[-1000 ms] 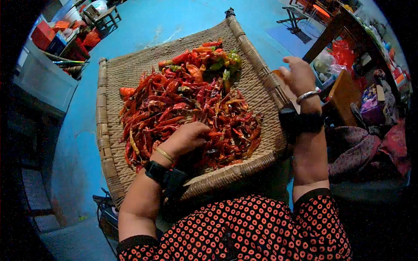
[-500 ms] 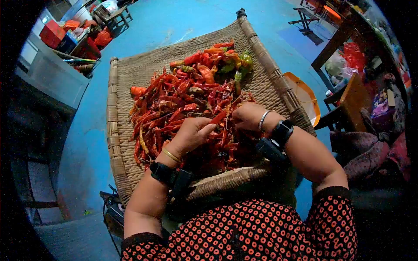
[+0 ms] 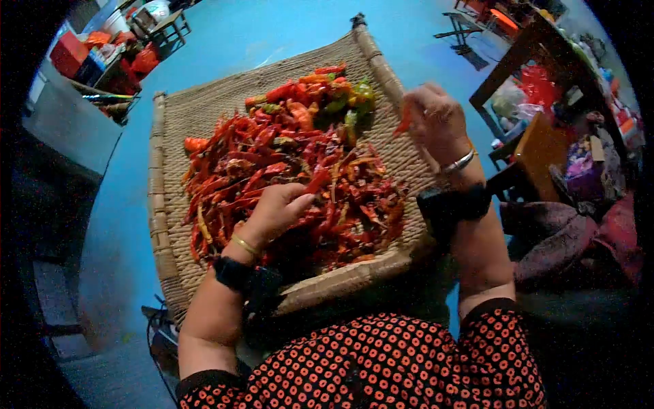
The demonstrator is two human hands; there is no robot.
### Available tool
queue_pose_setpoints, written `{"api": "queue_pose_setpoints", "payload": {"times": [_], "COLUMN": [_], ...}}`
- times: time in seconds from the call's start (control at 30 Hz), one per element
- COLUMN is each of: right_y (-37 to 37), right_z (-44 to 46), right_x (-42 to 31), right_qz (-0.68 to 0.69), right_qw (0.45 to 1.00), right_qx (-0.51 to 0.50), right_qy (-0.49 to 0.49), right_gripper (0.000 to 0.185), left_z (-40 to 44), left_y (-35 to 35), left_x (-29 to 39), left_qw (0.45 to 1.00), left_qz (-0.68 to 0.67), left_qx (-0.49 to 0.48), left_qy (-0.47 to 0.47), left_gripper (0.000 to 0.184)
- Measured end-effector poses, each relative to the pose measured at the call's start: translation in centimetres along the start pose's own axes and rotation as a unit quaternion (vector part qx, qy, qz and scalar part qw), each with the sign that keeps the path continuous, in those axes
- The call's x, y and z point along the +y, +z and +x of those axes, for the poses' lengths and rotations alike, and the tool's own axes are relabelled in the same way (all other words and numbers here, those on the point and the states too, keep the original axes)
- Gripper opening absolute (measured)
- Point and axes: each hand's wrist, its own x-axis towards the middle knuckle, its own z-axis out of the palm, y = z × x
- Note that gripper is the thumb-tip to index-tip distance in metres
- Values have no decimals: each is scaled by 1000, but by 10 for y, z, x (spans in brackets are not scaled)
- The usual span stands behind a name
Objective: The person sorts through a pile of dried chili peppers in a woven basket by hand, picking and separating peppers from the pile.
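Observation:
Dried red chili peppers (image 3: 262,153) lie heaped on a woven tray (image 3: 184,112) with rolled edges. Over the front of the heap, my left hand (image 3: 276,211) is closed, pinching a red chili pepper (image 3: 317,181) between thumb and fingers. My right hand (image 3: 439,119) is raised above the tray's right edge, blurred by motion, its fingers curled. From those fingers hangs a red chili piece (image 3: 403,117). Plumper red peppers (image 3: 300,116) and a few green peppers (image 3: 361,99) sit at the far side of the heap.
Blue floor (image 3: 225,41) surrounds the tray. A small wooden stool (image 3: 170,31) and a red box (image 3: 68,54) stand at the back left. To the right are a wooden chair (image 3: 541,146), red plastic bags (image 3: 538,85) and a dark pinkish sack (image 3: 558,238).
My right hand has lifted from the heap, up and to the right, with a red chili piece. My left hand keeps its pinch on a chili pepper. The view has shifted slightly.

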Motion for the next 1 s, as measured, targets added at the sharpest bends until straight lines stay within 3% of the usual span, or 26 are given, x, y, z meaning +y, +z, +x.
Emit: {"api": "queue_pose_setpoints", "payload": {"times": [0.03, 0.17, 0.33, 0.4, 0.43, 0.6, 0.7, 0.77, 0.8, 0.83, 0.87, 0.93, 0.97, 1.0], "right_y": [-9, -10, 17, 15, 15, 13, 16, 20, 24, 28, 33, 52, 52, 51], "right_z": [1, -9, -12, -8, -5, -13, -16, -18, -18, -17, -16, -19, -21, -20], "right_x": [6, 45, 23, 1, -4, 19, 19, 8, -2, -17, -31, -44, -50, -58], "right_qz": [-125, -273, -126, -237, -243, -259, -193, 27, 30, 115, 197, 254, 260, 248], "right_qw": [989, 950, 989, 965, 953, 930, 949, 994, 994, 979, 949, 928, 920, 916], "right_qx": [53, 44, 14, -70, -111, -207, -167, -97, -95, -171, -243, -236, -262, -296], "right_qy": [60, 143, 75, 86, 142, 158, 184, 46, 44, 3, -40, -139, -131, -110], "right_gripper": [12, 10, 12, 10, 12, 18, 16, 18, 18, 21, 23, 25, 25, 23], "left_z": [2, 0, 0, -2, -1, -1, -1, -1, 0, -3, -5, -4, 0, -3], "left_y": [1, 4, 6, 3, 2, 5, 6, 6, 6, 8, 7, 11, 17, 13], "left_x": [-1, 1, 1, 1, 0, -3, -4, -5, -4, 5, 7, 7, -6, 3], "left_qw": [1000, 999, 993, 988, 992, 992, 991, 993, 994, 992, 994, 993, 987, 989], "left_qz": [-4, -38, -104, -132, -105, -99, -105, -72, -41, -112, -92, -96, -56, -66], "left_qx": [-4, 2, 57, 73, 65, 61, 52, 46, 38, 32, 31, 21, 67, 30], "left_qy": [8, -29, 14, 27, 38, 42, 66, 78, 91, 54, 41, 67, 136, 127], "left_gripper": [21, 20, 17, 16, 16, 17, 18, 18, 18, 18, 18, 17, 17, 17]}}
